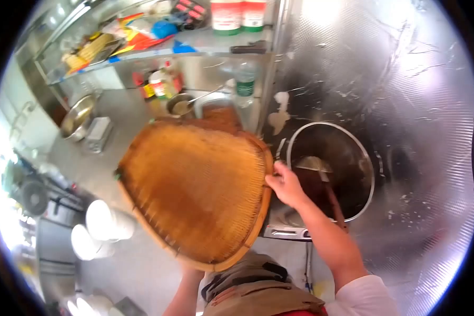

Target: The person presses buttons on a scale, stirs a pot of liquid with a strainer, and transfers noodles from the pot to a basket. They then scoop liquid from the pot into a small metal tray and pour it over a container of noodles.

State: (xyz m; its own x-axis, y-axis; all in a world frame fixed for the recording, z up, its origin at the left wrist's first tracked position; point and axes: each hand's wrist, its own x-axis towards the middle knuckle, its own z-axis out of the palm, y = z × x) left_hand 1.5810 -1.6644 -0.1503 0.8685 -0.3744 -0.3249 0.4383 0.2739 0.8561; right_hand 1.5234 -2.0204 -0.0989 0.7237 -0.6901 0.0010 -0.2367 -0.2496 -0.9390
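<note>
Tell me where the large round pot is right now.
In the head view, the large round pot sits right of centre, between the woven tray and the shiny metal surface.

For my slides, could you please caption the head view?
Right hand gripping a woven basket beside a large pot.

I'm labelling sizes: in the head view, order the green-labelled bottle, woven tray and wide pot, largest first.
1. Woven tray
2. Wide pot
3. Green-labelled bottle
Nearness may enlarge the tray.

Shiny metal wall (416,105), cluttered shelf (208,40), pale floor (150,271)
</note>
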